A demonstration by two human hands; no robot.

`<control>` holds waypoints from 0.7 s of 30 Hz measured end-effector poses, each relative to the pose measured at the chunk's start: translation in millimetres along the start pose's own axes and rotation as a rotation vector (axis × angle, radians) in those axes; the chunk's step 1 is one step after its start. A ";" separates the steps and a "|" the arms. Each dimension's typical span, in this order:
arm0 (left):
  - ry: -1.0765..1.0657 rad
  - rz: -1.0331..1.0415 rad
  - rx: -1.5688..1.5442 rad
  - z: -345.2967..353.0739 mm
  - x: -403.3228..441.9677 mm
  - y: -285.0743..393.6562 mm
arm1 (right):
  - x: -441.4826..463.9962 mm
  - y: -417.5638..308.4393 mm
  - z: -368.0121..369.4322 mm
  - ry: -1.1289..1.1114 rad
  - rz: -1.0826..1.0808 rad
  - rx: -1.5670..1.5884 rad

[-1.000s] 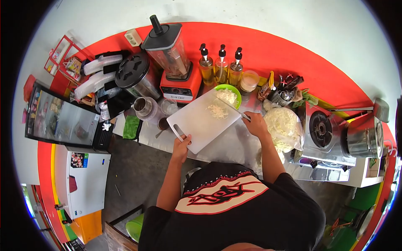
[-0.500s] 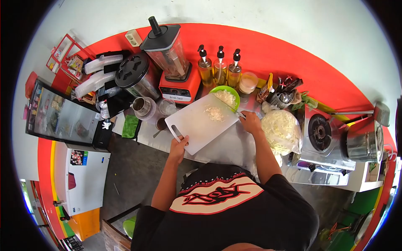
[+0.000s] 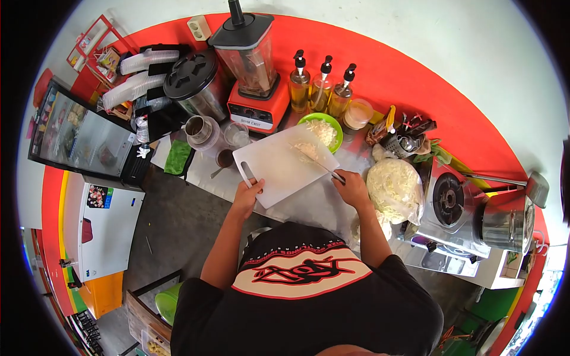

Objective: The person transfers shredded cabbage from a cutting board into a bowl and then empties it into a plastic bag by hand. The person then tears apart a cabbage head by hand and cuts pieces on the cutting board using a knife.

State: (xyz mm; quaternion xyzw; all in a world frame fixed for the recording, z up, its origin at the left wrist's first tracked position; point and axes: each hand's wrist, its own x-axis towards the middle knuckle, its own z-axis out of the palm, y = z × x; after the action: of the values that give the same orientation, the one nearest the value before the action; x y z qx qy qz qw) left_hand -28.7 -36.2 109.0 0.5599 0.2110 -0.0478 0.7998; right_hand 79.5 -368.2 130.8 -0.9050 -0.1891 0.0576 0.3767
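A white cutting board point(image 3: 279, 178) is gripped at its near-left edge, beside the handle slot, by my left hand point(image 3: 247, 196). My right hand point(image 3: 351, 188) is closed around the handle of a knife point(image 3: 323, 166). The blade lies across the board, touching a small heap of pale shreds point(image 3: 306, 150). Just past the board's far edge sits a green bowl point(image 3: 339, 137) with more pale shreds in it. To the right of my right hand rests a clear plastic bag of shredded cabbage point(image 3: 395, 190).
A red blender point(image 3: 258, 113) and several pump bottles point(image 3: 321, 89) line the wall behind the board. Left are a metal cup point(image 3: 196, 127) and a green cloth point(image 3: 177, 157). A gas stove point(image 3: 449, 200) and a large pot point(image 3: 504, 219) stand on the right.
The knife has moved from the board's far edge by the bowl back onto the shreds on the board. My left hand keeps its hold. The whole view has shifted slightly.
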 end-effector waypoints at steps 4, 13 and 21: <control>-0.009 -0.005 -0.009 1.5 0.6 0.0 | 12.1 17.1 7.0 0.015 0.027 -0.043; 0.006 -0.046 -0.011 3.9 -4.1 3.8 | 47.7 46.1 -1.8 0.087 0.046 -0.146; 0.026 -0.050 -0.015 5.3 -4.4 1.2 | 17.8 10.5 -2.3 -0.026 -0.026 -0.037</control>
State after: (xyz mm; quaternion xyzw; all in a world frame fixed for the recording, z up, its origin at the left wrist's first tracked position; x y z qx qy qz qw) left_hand -30.8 -41.4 113.2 0.5492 0.2355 -0.0588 0.7996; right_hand 99.6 -369.6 125.8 -0.9085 -0.2068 0.0611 0.3579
